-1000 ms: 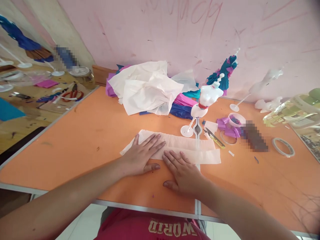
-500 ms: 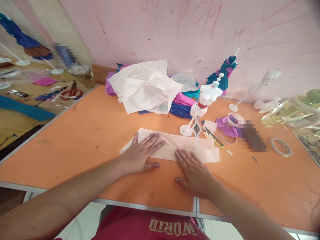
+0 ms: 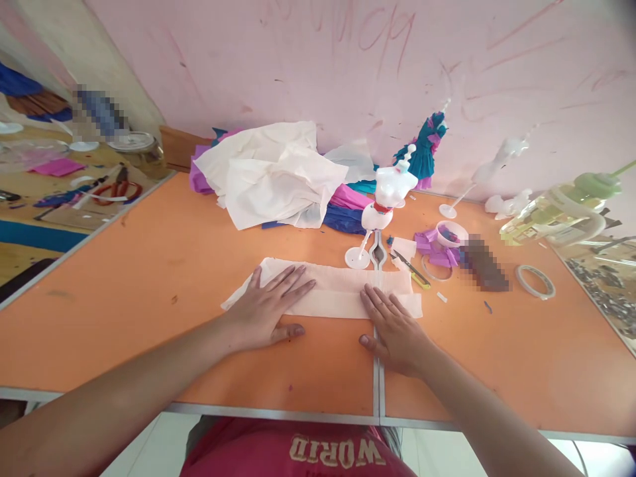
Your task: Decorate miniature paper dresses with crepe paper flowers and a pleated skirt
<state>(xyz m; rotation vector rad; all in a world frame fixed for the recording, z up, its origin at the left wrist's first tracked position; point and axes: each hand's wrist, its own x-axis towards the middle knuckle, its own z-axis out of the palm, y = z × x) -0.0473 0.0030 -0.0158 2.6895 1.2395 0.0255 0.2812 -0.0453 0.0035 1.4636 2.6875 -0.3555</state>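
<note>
A long strip of pale crepe paper (image 3: 332, 291) lies folded lengthwise on the orange table. My left hand (image 3: 265, 308) rests flat on its left part, fingers spread and thumb off the near edge. Toward the strip's right end, my right hand (image 3: 395, 328) presses down with fingers stretched out. Neither hand grips anything. Just behind the strip stands a small white mannequin (image 3: 392, 185) on a round base, a red band at its waist. Yellow-handled thread snips (image 3: 412, 270) lie to the right of it.
Crumpled white paper (image 3: 283, 175) covers coloured sheets at the back. On the right are a tape roll (image 3: 535, 283), purple scraps (image 3: 437, 248), a small white bowl (image 3: 452, 233) and a green-lidded bottle (image 3: 556, 209). A mannequin in a teal dress (image 3: 422, 149) stands by the wall.
My right hand has slid to the right along the paper strip, which looks flatter. My left hand stays in place on the paper. The view has shifted slightly right.
</note>
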